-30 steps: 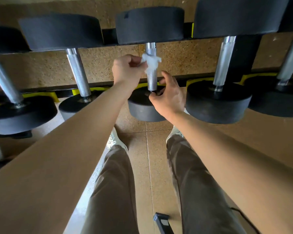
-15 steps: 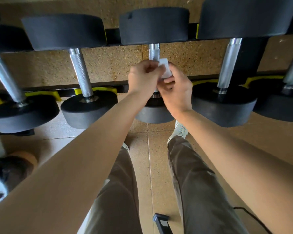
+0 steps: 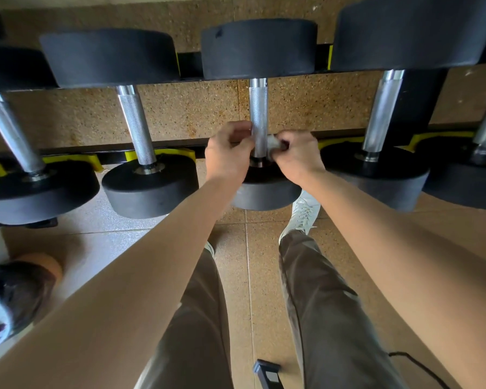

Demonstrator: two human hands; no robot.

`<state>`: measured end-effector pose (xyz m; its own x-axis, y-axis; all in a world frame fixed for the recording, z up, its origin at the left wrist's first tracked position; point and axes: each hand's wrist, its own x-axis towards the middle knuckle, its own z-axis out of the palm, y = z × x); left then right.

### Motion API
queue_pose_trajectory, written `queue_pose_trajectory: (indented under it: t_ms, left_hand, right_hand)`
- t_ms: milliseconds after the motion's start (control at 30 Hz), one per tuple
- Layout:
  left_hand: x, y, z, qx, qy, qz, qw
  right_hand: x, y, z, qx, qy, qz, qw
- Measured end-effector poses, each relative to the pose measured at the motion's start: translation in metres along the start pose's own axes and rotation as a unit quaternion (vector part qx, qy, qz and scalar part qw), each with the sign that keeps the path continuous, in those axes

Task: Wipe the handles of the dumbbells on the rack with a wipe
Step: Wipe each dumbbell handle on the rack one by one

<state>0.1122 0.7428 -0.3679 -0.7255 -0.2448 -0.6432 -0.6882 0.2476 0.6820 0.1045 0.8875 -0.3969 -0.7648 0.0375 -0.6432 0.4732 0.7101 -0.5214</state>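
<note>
Several black dumbbells with knurled silver handles lie across the rack (image 3: 163, 156). Both hands are at the lower end of the middle dumbbell's handle (image 3: 258, 113). My left hand (image 3: 229, 153) curls its fingers just left of the handle. On the handle's right side, my right hand (image 3: 299, 154) pinches a small white wipe (image 3: 272, 141). The wipe seems to pass behind the handle toward the left fingers; whether the left hand holds it is hidden.
Neighbouring handles stand at the left (image 3: 136, 126) and right (image 3: 382, 110). Yellow cradles mark the rack's front rail. Below are my legs, a white shoe (image 3: 303, 214), a tiled floor, a dark bag (image 3: 9, 299) at lower left and a small black device (image 3: 267, 373).
Both hands slid down the middle handle from its middle to its lower end. The wipe, earlier bunched in front between the hands, now sits at the right side in the right fingers.
</note>
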Motion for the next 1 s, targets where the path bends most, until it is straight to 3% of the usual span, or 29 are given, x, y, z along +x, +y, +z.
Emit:
queue_pose_trajectory:
  t_ms: [100,333,433,600,733,867,1000]
  left_hand:
    - [-0.001,-0.001,0.0,0.016,-0.008,0.015,1.0]
    - [-0.005,-0.002,0.002,0.013,-0.02,0.024,0.999]
    - [-0.006,0.001,-0.001,0.033,-0.024,0.034,0.999]
    - [-0.005,-0.001,-0.002,0.088,-0.067,0.052,0.992]
    - [-0.004,-0.005,-0.003,0.102,-0.112,0.052,0.987]
    - [0.0,-0.001,-0.008,0.116,-0.085,0.057,0.988]
    - [0.01,0.018,-0.024,-0.057,-0.053,-0.021,0.997]
  right_hand:
    - [0.002,-0.003,-0.009,0.003,-0.016,-0.002,1.0]
    - [0.019,-0.038,-0.02,0.114,0.13,-0.033,0.984]
    - [-0.001,-0.034,-0.013,0.071,0.101,-0.038,0.992]
    - [-0.016,-0.019,-0.021,0.083,-0.028,0.043,0.995]
    - [-0.02,-0.023,-0.033,0.214,-0.048,0.071,0.973]
    - [-0.023,-0.032,-0.036,0.333,-0.062,0.08,0.937]
    - [-0.012,-0.036,-0.04,0.383,-0.009,0.095,0.919]
